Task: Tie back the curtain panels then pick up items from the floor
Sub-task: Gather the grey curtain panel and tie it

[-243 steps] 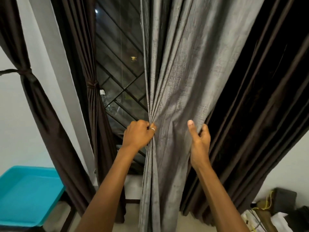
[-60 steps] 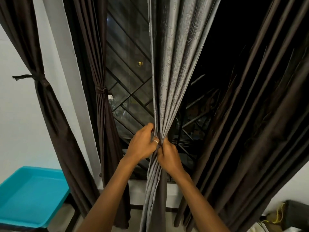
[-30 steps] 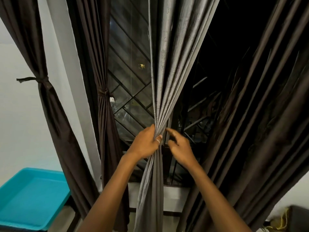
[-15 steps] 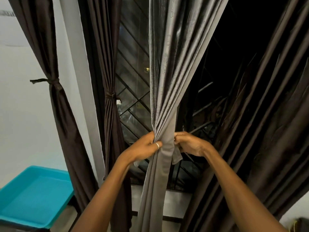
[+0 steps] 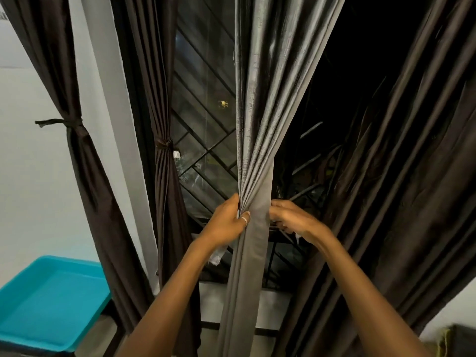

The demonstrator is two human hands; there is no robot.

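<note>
A grey curtain panel (image 5: 260, 140) hangs in the middle, gathered into a narrow bunch at waist height. My left hand (image 5: 226, 222) grips the bunch from its left side, a ring on one finger. My right hand (image 5: 291, 219) is at the right side of the bunch with fingers curled, reaching behind it; a pale strip of cloth (image 5: 216, 256) shows below my left wrist and another scrap under my right. Two dark brown panels at the left are tied: one (image 5: 77, 155) with a tie (image 5: 59, 122), the other (image 5: 164, 176) with a tie (image 5: 162, 144).
A wide dark brown curtain (image 5: 399, 176) hangs loose at the right. Behind the panels is a window with a diagonal metal grille (image 5: 206, 150). A turquoise tray (image 5: 49, 302) sits at the lower left. A dark object with yellow cord (image 5: 456, 338) lies at the lower right corner.
The spread grey panel has been drawn into a tight bunch. My right hand let go of its front and moved round to its right side and behind. The view shifted slightly right.
</note>
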